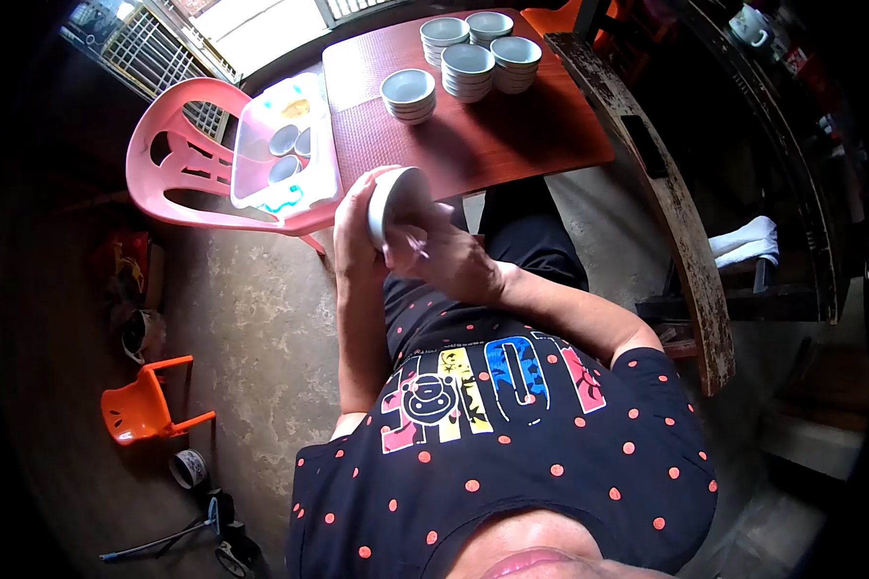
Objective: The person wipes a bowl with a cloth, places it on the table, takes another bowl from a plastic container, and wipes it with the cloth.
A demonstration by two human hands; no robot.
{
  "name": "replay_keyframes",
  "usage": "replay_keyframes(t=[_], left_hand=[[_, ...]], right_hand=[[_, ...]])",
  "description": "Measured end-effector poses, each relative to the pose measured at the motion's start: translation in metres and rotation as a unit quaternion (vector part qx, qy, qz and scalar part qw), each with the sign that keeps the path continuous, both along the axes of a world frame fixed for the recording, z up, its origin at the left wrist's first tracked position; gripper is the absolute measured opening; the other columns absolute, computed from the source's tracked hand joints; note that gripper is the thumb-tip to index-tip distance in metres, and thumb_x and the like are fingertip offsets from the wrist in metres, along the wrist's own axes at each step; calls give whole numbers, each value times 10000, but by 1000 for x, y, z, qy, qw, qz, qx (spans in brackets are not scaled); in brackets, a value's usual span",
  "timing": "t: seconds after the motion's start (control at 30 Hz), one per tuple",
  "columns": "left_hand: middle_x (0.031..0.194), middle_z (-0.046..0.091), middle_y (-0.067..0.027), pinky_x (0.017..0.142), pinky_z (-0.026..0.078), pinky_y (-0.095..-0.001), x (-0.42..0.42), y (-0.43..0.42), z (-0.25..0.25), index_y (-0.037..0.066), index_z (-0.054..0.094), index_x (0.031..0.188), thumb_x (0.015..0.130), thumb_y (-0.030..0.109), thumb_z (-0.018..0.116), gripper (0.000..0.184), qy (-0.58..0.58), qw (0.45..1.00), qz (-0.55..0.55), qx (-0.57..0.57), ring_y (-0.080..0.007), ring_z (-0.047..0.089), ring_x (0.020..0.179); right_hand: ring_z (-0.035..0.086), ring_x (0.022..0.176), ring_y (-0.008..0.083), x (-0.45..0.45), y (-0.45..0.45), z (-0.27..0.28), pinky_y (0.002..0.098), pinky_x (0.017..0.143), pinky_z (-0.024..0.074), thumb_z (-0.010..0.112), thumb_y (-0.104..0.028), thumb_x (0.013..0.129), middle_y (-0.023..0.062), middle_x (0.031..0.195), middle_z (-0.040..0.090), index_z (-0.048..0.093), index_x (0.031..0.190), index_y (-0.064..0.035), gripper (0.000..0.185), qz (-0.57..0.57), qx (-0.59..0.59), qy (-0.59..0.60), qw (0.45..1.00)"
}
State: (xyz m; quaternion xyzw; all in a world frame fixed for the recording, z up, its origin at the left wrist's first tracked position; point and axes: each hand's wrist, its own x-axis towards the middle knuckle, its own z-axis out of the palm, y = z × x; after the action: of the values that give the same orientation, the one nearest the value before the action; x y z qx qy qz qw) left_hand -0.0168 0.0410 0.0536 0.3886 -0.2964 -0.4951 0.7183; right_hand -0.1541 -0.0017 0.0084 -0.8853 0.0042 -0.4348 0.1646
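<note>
My left hand (351, 228) is wrapped round the outside of a white bowl (386, 205), which is tipped on its side above the near edge of the table. My right hand (454, 259) is at the bowl's mouth, its fingers by the inner side and rim. Those fingers are smeared, and I cannot make out whether anything is in them. Beyond my hands, a short stack of bowls (408, 96) stands on the red-brown table (550, 145). Several taller stacks of bowls (468, 72) stand farther back.
A pink plastic chair (154, 135) at the left carries a translucent bin (330, 159) with a few bowls lying inside. A worn wooden bench (681, 246) runs along the right. An orange stool (140, 405) and a patterned pot (188, 469) are on the floor.
</note>
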Motion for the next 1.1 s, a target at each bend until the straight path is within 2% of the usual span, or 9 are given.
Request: replay_keyframes(t=[0.13,0.23,0.47,0.6,0.7,0.77,0.93,1.03,1.1], left_hand=[[1000,616,-128,794,496,-297,-19,-3,0,-34,542,1109,922,246,456,348,-11,999,45,-17,-183,604,875],[1127,574,-115,937,410,-320,-30,-7,-9,-7,533,1163,895,171,508,324,-303,928,193,-98,-200,542,1049],[955,639,-103,747,491,-263,-19,0,-1,-39,556,1101,902,252,469,363,-66,996,62,-26,-159,611,837],[959,621,-110,763,486,-271,-26,-7,-10,-34,554,1106,921,200,449,315,32,999,11,-8,-170,603,845],[1154,549,-139,937,420,-351,-27,-20,-35,-18,538,1149,848,147,571,345,-341,911,187,-137,-248,528,1076],[1296,467,-131,985,382,-363,-19,-15,-28,4,534,1207,841,217,602,429,-392,897,135,-153,-258,471,1179],[1158,567,-140,863,475,-314,-10,-13,-24,1,544,1199,935,515,420,591,173,982,-75,28,-228,571,1040],[870,639,-122,645,527,-307,-12,-7,-8,-24,584,1062,944,472,429,533,215,969,-80,94,-205,634,733],[854,628,-108,613,515,-303,-18,-17,-28,-25,571,1074,945,425,448,484,67,996,32,48,-184,617,701]], right_hand=[[638,927,205,-7,9,4,350,832,498,619,-154,855,169,964,630,592,1069,-32,248,-21,222,18,975],[611,806,98,4,14,55,258,693,483,507,-226,961,62,905,649,589,1033,8,259,122,723,-159,661],[647,846,345,-13,4,9,425,774,507,678,-103,793,194,946,630,586,1047,-26,281,-9,49,-46,998],[653,801,298,-18,0,-5,370,741,511,616,-162,865,168,906,639,583,1069,-10,257,-29,183,37,982],[578,783,92,3,-1,45,253,693,480,504,-203,966,3,898,607,584,1058,14,249,101,727,-197,650],[561,802,65,-7,-27,43,229,711,465,510,-181,961,14,908,609,588,1051,3,220,248,749,-159,594],[634,728,187,-24,-16,20,335,651,515,624,-34,828,81,836,633,590,968,-21,145,30,262,36,964],[653,801,300,-16,-11,25,394,697,522,672,-36,752,132,863,642,606,964,-33,222,33,-60,3,998],[657,843,316,-19,-4,0,384,716,519,673,-101,794,171,894,643,605,1010,-29,238,-10,74,26,997]])
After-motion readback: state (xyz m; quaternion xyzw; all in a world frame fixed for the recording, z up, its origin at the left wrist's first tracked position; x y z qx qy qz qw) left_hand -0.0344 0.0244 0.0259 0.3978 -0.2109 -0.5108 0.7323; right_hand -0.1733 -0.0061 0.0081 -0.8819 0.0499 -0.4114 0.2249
